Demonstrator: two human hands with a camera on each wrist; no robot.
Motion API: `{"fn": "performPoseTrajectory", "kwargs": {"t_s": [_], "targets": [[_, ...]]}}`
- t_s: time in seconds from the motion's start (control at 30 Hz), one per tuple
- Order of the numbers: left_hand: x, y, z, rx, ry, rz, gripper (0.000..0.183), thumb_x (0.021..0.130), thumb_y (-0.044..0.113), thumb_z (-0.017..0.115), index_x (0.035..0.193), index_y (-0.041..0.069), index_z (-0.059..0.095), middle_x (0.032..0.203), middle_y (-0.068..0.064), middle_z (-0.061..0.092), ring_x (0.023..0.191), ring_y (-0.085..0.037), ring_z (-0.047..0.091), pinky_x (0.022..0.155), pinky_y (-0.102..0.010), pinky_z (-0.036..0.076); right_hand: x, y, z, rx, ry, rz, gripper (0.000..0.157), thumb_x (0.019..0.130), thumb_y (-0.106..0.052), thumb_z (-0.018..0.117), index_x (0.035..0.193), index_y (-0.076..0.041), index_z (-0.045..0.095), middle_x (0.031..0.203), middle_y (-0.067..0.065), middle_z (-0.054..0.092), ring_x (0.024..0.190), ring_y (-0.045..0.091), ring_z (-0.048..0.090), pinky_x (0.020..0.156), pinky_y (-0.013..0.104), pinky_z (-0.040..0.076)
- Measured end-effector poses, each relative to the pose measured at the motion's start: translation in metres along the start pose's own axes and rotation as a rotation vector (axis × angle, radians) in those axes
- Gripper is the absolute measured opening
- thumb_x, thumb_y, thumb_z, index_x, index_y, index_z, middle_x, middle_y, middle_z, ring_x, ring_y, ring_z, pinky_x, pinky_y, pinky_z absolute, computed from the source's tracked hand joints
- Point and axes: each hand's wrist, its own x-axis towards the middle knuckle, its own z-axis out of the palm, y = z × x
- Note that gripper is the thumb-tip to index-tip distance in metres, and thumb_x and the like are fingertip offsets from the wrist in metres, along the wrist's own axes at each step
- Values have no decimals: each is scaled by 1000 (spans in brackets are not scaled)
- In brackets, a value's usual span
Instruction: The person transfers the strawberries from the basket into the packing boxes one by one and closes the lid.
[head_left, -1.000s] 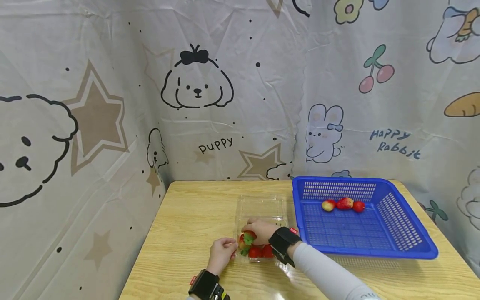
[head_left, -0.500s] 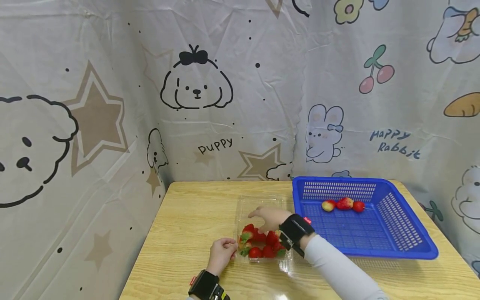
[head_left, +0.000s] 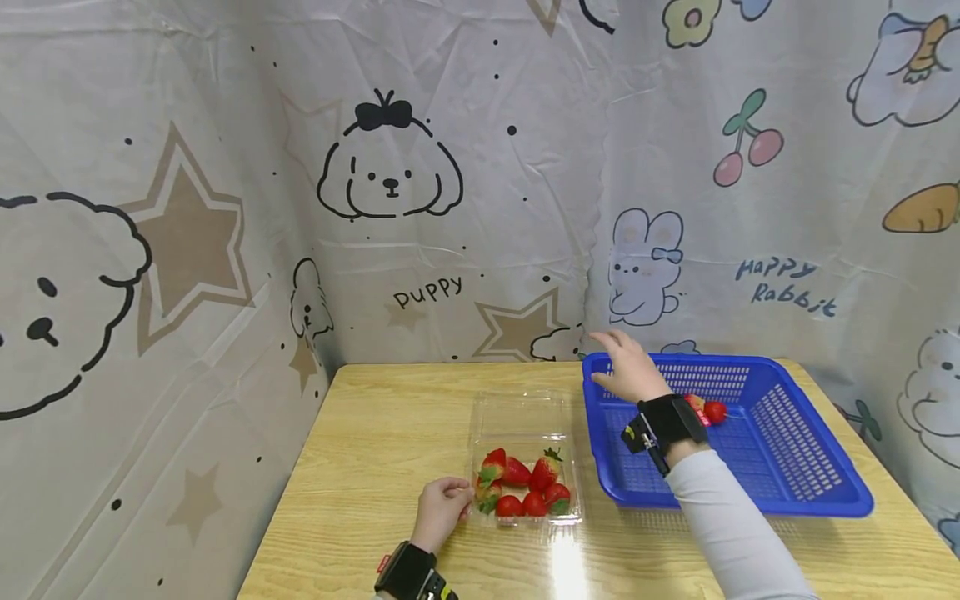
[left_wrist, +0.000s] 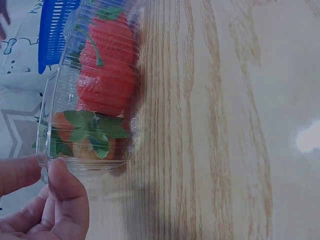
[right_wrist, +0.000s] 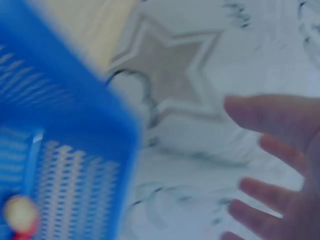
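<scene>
Strawberries [head_left: 516,472] lie in 1 clear box [head_left: 517,413] on your wood-grain table [head_left: 390,450], printed curtain [head_left: 450,100] behind; your left hand [head_left: 443,508] pinches the box's edge; your right hand [head_left: 632,368], fingers spread, holds nothing.

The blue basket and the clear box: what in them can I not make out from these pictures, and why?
Head: one fruit in the blue basket is partly hidden behind the wristband.
Left wrist: the far end of the clear box is cut off by the top edge.
Right wrist: the blue basket is blurred and cut off by the left edge.
</scene>
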Motion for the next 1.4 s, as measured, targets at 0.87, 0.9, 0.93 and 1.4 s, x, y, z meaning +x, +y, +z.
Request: {"fn": "performPoseTrajectory", "kwargs": {"t_s": [0.87,0.9,0.93,1.4], "targets": [[0,0,-1,-33,-4,-11,20,84,2,61,98,-13,60,65,-2,58,52,-8,54,54,-33,52,-15,237,155,23,-117,185,81,71,-23,71,140,-8,32,138,37,22,108,58,40,84,62,39],[0,0,-1,-32,-3,-10,20,84,2,61,97,-13,60,65,-2,58,53,-8,54,54,-33,52,-19,221,143,45,-139,193,80,68,-19,72,137,-3,34,136,39,22,110,58,40,86,62,39],[0,0,-1,-34,-2,-10,19,84,2,61,97,-13,60,65,-2,58,53,-8,54,54,-34,52,-23,209,133,45,-137,189,78,67,-16,72,135,0,36,133,41,25,108,58,41,85,61,39],[0,0,0,-15,2,-7,19,83,2,62,96,-12,60,64,-2,58,52,-9,54,54,-35,52,-51,111,67,19,-132,231,40,69,0,70,104,7,51,96,32,43,84,44,53,76,55,46]]}}
